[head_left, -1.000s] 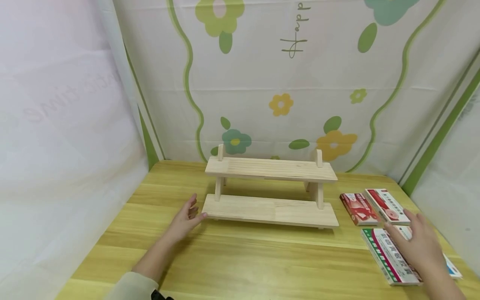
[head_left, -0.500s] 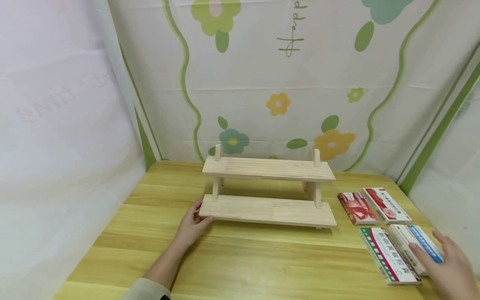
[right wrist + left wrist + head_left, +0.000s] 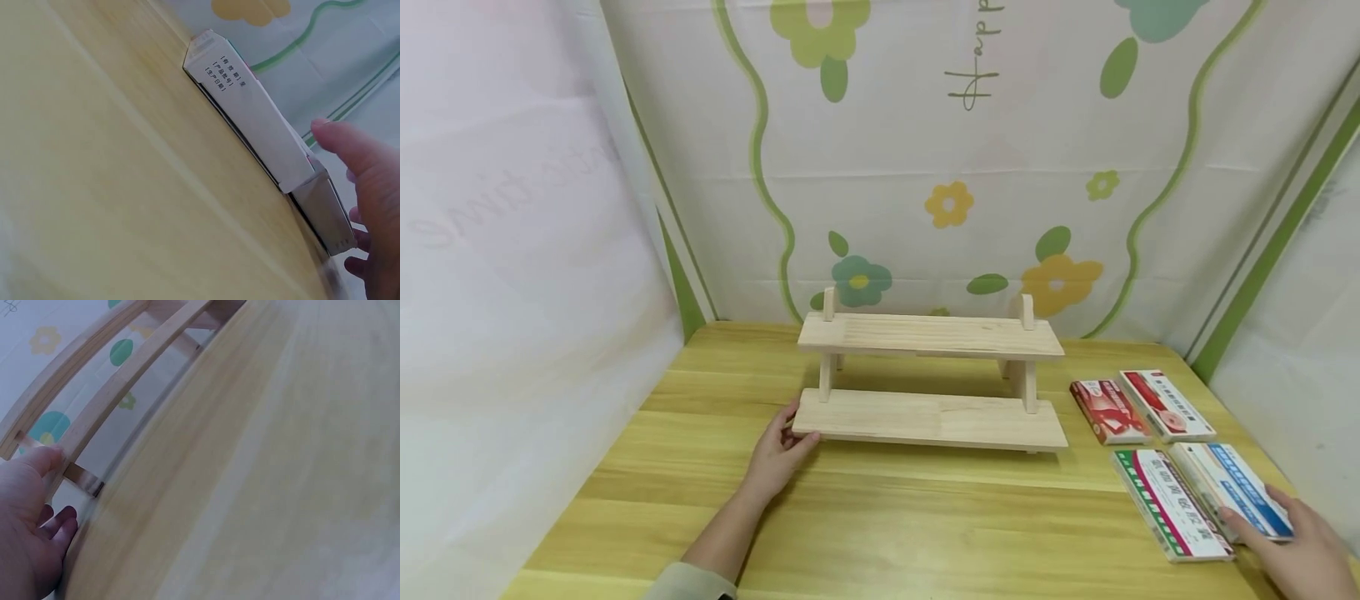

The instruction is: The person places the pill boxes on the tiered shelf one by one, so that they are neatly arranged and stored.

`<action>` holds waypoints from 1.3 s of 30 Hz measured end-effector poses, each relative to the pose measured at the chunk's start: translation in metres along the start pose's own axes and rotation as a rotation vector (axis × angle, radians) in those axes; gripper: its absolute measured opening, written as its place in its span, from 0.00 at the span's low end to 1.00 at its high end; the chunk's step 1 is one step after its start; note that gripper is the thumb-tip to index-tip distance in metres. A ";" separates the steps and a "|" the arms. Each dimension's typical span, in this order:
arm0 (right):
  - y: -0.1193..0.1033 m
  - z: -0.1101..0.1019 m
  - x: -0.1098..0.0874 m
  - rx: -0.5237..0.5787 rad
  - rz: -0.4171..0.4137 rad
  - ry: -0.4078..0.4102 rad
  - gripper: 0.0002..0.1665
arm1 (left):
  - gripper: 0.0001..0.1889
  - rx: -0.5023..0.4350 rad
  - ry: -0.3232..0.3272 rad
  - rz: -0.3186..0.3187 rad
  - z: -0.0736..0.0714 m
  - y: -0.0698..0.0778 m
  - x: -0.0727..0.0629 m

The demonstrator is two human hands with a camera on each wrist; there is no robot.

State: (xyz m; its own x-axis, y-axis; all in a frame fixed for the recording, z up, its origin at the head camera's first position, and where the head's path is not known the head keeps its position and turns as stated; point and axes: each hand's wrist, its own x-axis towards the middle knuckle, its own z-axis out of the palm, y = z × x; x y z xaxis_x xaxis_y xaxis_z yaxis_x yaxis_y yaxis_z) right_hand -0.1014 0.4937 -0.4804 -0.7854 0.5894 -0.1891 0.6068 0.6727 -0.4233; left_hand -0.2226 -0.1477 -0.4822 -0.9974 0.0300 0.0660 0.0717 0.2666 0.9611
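Note:
A two-tier wooden display shelf (image 3: 925, 417) stands on the table in the head view. My left hand (image 3: 777, 457) grips the left end of its lower board. In the left wrist view, the thumb lies against the board and the other fingers curl below it. At the right, my right hand (image 3: 1303, 546) is spread around the near end of a blue-and-white medicine box (image 3: 1232, 487). Its thumb stands off the box, and the other fingers are by the end face in the right wrist view. A green-and-white medicine box (image 3: 1176, 504) lies beside it.
Behind these lie a red medicine box (image 3: 1111, 411) and a red-and-white medicine box (image 3: 1168, 406), flat on the wooden table (image 3: 880, 533). A flower-printed curtain (image 3: 887, 167) hangs behind the shelf, and white cloth closes off both sides.
My left hand has moved right and taken hold of the shelf's lower board. The right hand has shifted off the green-and-white box to the near end of the blue-and-white one.

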 end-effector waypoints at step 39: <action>0.013 0.004 0.011 -0.188 0.038 -0.031 0.69 | 0.38 -0.003 0.002 0.018 0.001 0.001 -0.005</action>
State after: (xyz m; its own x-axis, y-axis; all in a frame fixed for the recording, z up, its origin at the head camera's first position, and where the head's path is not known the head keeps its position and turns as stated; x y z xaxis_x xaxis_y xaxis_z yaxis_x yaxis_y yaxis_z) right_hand -0.1024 0.5070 -0.4916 -0.7632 0.6039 -0.2301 0.6459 0.7238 -0.2427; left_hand -0.2174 -0.1470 -0.4815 -0.9959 0.0330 0.0842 0.0899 0.2632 0.9605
